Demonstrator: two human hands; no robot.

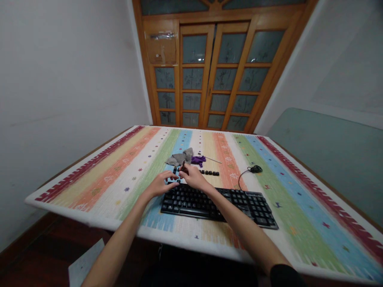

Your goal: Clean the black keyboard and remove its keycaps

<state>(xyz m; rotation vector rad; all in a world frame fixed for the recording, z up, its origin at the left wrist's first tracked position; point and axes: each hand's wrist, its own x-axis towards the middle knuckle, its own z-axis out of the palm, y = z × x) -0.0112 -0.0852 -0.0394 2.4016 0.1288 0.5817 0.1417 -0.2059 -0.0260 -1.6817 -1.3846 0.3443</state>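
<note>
A black keyboard (209, 202) lies at a slant near the front of the table, several of its keycaps off. Over its back left corner, my left hand (163, 183) is held with thumb and fingers apart, close to the keyboard's edge. My right hand (194, 176) is closed around a slim dark brown tool (183, 164) that points up from the fingers. The tool's lower end and kind are hidden by the hand. Loose black keycaps (211, 173) stand in a row behind the keyboard, partly covered by my right hand.
Behind my hands lie a grey cloth (179, 157) and a purple cloth (198, 160), with a thin dark rod (213, 160) beside them. A coiled black cable (255, 169) lies behind the keyboard at right. The striped tablecloth (119, 175) covers the table.
</note>
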